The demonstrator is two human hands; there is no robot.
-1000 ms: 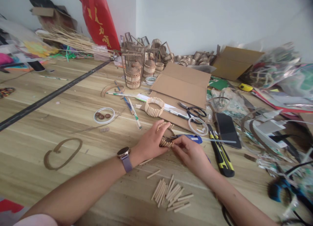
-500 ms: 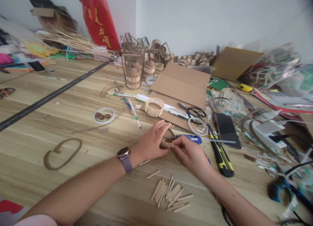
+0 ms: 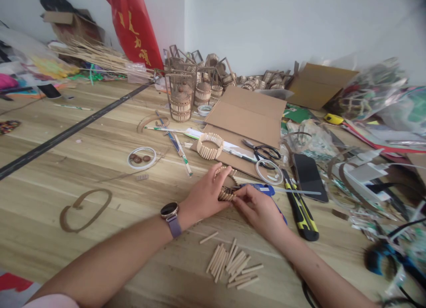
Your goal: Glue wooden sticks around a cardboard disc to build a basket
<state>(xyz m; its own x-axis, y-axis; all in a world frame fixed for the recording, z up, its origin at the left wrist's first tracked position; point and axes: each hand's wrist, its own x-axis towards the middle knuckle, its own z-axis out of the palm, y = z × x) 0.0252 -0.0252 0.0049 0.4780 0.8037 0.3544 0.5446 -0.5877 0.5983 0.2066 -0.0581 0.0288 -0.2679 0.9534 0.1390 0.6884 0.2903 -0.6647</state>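
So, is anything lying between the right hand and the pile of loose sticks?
Nothing visible. Only bare table separates the right hand, pinching the stick ring, from the stick pile; one stray stick lies just left of it.

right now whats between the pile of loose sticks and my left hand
In the head view, one loose stick lies on the wooden table between the stick pile and the left hand, which grips a half-built stick ring.

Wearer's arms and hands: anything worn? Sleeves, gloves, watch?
Both bare, no gloves: left hand, right hand. Left wrist has a smartwatch, round dark face, purple strap. A pale pink sleeve edge shows high on the left arm. Right forearm shows no sleeve or band.
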